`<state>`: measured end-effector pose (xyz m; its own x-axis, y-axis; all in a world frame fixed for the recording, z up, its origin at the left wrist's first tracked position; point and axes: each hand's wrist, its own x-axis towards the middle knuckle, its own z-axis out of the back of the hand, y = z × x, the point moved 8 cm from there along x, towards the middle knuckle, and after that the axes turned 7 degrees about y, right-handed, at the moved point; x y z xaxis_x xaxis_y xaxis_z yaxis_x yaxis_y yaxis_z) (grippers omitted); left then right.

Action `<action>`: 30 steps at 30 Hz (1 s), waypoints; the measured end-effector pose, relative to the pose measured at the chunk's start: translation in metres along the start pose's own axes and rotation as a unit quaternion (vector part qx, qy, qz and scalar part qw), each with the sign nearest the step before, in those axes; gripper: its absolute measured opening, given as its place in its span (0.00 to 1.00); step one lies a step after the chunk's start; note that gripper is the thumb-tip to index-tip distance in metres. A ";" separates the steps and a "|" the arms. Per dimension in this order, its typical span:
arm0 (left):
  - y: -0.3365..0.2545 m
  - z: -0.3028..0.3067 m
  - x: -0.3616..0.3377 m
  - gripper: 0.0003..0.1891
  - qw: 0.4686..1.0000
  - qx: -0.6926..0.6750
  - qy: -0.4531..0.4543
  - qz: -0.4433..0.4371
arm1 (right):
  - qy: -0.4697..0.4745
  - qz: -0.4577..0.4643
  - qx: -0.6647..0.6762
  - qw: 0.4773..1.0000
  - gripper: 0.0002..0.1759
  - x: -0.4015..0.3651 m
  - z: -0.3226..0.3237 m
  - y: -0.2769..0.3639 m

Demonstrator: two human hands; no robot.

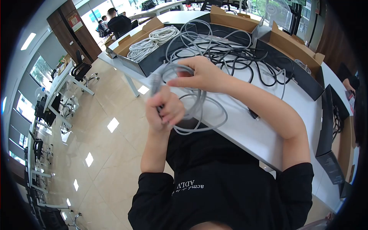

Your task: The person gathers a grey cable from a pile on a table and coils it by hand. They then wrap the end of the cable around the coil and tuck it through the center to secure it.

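Observation:
My left hand [164, 109] is closed around a grey cable [199, 103], and a blurred bundle of it sticks up past the thumb. Loops of this cable hang down beside the hand, over the table edge. My right hand [199, 74] curls its fingers and thumb around the upper part of the same loops, just right of my left hand. Beyond my hands, a tangle of black cables [245, 57] and more grey cable lies on the white table [245, 130]. A dark plug [253, 114] lies near my right forearm.
An open box [130, 65] at the back left holds coiled white cables [153, 42]. Other open boxes [234, 23] line the table's far side, one box [337, 142] at right holding dark cables. A person [119, 25] sits in the background; another person's hand [349, 85] shows at the right edge.

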<state>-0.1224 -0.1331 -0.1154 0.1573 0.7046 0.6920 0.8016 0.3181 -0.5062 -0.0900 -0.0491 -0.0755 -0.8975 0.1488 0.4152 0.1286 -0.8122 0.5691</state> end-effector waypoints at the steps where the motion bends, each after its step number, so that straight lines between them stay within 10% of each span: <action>1: -0.011 0.000 -0.002 0.17 0.999 -0.010 -0.010 -0.048 | 0.027 -0.013 0.053 0.998 0.22 -0.002 -0.004 0.001; 7: -0.074 -0.005 -0.013 0.20 0.970 -0.060 0.010 -0.234 | 0.321 -0.051 0.176 0.929 0.47 -0.021 -0.047 -0.002; 11: -0.081 -0.006 -0.012 0.21 0.970 -0.095 0.034 -0.220 | 0.588 -0.050 0.089 0.802 0.43 -0.056 -0.059 0.014; 15: -0.068 -0.010 -0.006 0.22 0.962 -0.204 0.094 -0.156 | 0.317 0.002 -0.143 0.937 0.21 -0.024 -0.004 0.019; 21: -0.020 -0.024 -0.002 0.20 0.950 -0.268 0.159 -0.023 | 0.032 0.100 -0.179 0.978 0.12 -0.011 0.035 0.046; 24: 0.008 -0.016 -0.004 0.19 0.969 -0.131 0.191 0.090 | 0.004 0.136 -0.110 0.985 0.12 -0.014 0.031 0.059; 26: 0.011 0.009 -0.004 0.18 0.991 0.060 0.032 0.114 | 0.029 0.129 -0.061 0.989 0.14 -0.016 0.023 0.065; 28: -0.006 0.030 -0.014 0.10 0.913 0.360 -0.178 0.072 | -0.001 0.155 -0.035 0.987 0.15 -0.018 0.012 0.076; 30: -0.018 0.027 -0.007 0.08 0.855 0.491 -0.165 -0.036 | 0.004 0.211 -0.072 0.975 0.20 -0.021 -0.008 0.081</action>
<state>-0.1536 -0.1270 -0.1250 -0.1725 0.7503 0.6382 -0.0932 0.6326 -0.7689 -0.0646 -0.1221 -0.0439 -0.7813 -0.2197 0.5842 0.4270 -0.8708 0.2436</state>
